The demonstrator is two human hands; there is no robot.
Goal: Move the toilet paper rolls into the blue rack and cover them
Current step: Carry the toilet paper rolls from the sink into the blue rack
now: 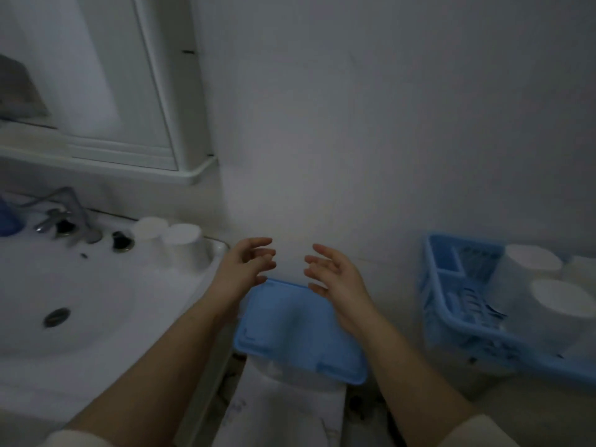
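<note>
Toilet paper rolls [167, 233] at left centre, blue rack [451, 304] at right.
Both hands [248, 262] [332, 275] are held empty, fingers spread, above the blue lid [290, 327], seemingly readied for lifting.

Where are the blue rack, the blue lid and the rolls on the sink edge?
blue rack [433, 295], head view, left rim.
blue lid [290, 330], head view, flat top.
rolls on the sink edge [185, 241], head view, nearer roll's top.
</note>
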